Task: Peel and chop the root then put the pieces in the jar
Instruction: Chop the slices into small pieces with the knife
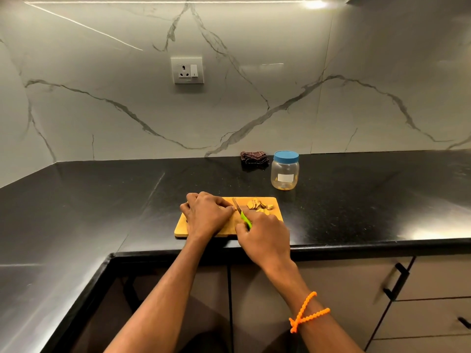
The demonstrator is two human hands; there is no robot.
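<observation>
Slices of peeled yellow-brown root lie in a small heap at the two o'clock corner of the rectangular wooden chopping board, which sits on our glossy black stone worktop near its front edge. Our left hand rests on the nine o'clock half of the board with its fingers curled down, the grip apparently closed over the uncut part of the root, though that piece is hidden beneath the fingers and we cannot tell its shape. Our right hand has its grip wrapped around the bright green handle of a small knife, whose short blade points toward twelve o'clock and stands just beside the left fingertips, between them and the heap of slices. A clear plastic jar with a blue screw lid stands upright on the worktop at one o'clock from the board, lid on, apart from it. Just at its ten o'clock lies a folded dark brown cloth against the white marble-patterned wall. An orange beaded cord circles our right wrist.
</observation>
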